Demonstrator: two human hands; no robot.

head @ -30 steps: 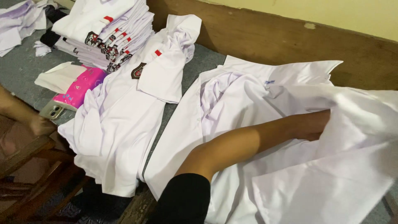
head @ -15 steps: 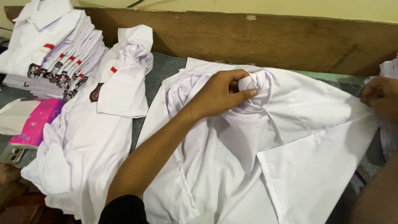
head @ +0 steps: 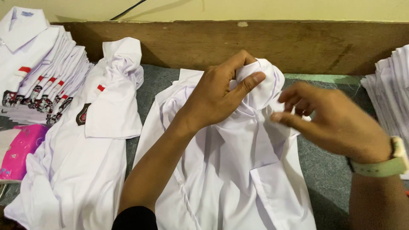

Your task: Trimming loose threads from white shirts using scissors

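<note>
Best to keep left hand [head: 213, 100] fingers [head: 249, 81] pinching the white cotton shirt's bunched collar [head: 260, 85] flat on the grey counter [head: 157, 81], bringing loosely open, empty right hand [head: 336, 123] beside them.

Shirt collar [head: 260, 85] mostly covered by left hand [head: 217, 100]; fingertips buried in the cloth. Lower part of white shirt [head: 238, 179] cut off at bottom edge. Right stack of folded cloth [head: 394, 89] cropped by right edge. Badge on neighbouring shirt [head: 83, 114] too small to make out. Pink packet [head: 19, 151] cropped at left.
</note>
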